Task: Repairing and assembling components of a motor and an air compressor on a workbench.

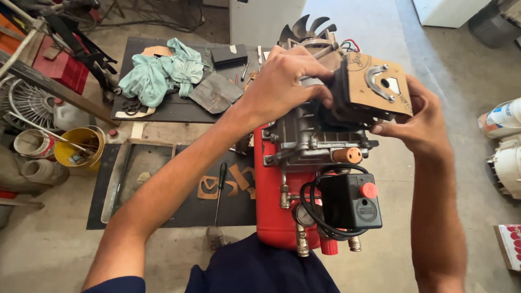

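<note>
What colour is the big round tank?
The tank is bright red, shown best in the head view.

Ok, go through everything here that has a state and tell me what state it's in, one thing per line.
Left hand: gripping the black block from the left.
Right hand: holding the block's right side.
Black block with brown gasket plate: lifted off, held above the pump body.
Red compressor tank: standing upright.
Screwdriver: lying loose on the dark mat.
Green cloth: crumpled on the board.
Yellow bucket: upright, open.
</note>
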